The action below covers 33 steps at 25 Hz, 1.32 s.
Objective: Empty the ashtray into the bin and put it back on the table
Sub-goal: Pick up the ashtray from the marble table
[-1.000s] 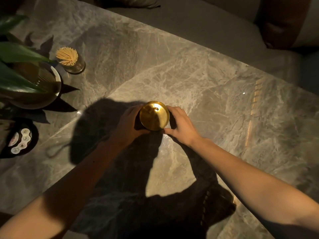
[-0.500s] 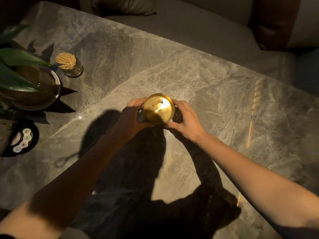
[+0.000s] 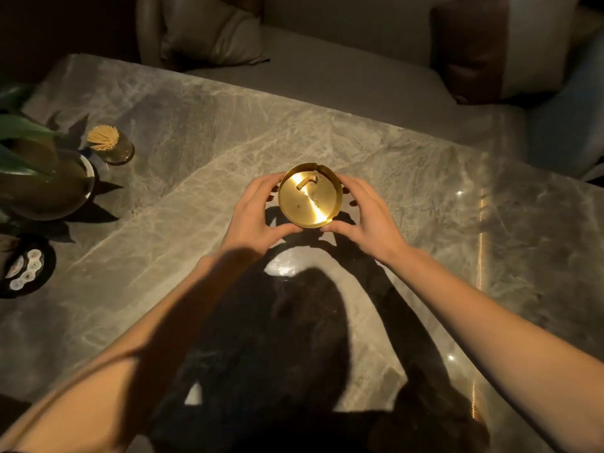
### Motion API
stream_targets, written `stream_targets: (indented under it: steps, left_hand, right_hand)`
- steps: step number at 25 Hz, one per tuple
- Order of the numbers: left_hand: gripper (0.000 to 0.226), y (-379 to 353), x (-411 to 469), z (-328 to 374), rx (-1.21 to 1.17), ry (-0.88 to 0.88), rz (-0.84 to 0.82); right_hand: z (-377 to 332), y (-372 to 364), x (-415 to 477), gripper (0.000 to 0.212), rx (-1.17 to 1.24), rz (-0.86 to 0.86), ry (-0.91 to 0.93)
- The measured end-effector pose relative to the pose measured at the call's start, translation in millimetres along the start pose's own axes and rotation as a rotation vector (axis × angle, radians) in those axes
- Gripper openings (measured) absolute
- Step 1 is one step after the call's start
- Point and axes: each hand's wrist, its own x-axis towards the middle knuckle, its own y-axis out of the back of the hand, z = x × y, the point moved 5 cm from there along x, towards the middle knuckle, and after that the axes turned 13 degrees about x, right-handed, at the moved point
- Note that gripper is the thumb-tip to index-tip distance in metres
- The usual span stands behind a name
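Observation:
A round brass ashtray (image 3: 309, 199) is held just above the grey marble table (image 3: 425, 197), near its middle. A bent cigarette butt (image 3: 306, 182) and a few ash specks lie inside it. My left hand (image 3: 255, 214) cups its left side and my right hand (image 3: 366, 217) cups its right side, thumbs under the near rim. The ashtray's shadow falls on the table below it. No bin is in view.
A jar of toothpicks (image 3: 109, 143) stands at the left. Beside it are a potted plant in a bowl (image 3: 49, 181) and a dark round dish with small items (image 3: 24, 266). A sofa with cushions (image 3: 212, 34) runs along the table's far edge.
Both hands have lifted the ashtray off the table and tilted its inside towards me. The butt inside now shows clearly.

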Motion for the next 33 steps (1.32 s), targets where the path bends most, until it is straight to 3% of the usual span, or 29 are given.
stream_targets:
  steps: [17,23,33]
  left_hand:
    - [0.084,-134,-40,261,-0.058,-0.123,-0.061]
    - [0.088,-136,-38,283,-0.163,-0.109,-0.124]
    - [0.087,-150,-7,258,-0.316,-0.157,-0.202]
  right_hand:
    - [56,230,-202,0.084,0.149,0.085,0.000]
    - [55,247,-215,0.085,0.200,0.097,-0.007]
    - [60,239,-205,0.087,0.194,0.194,-0.100]
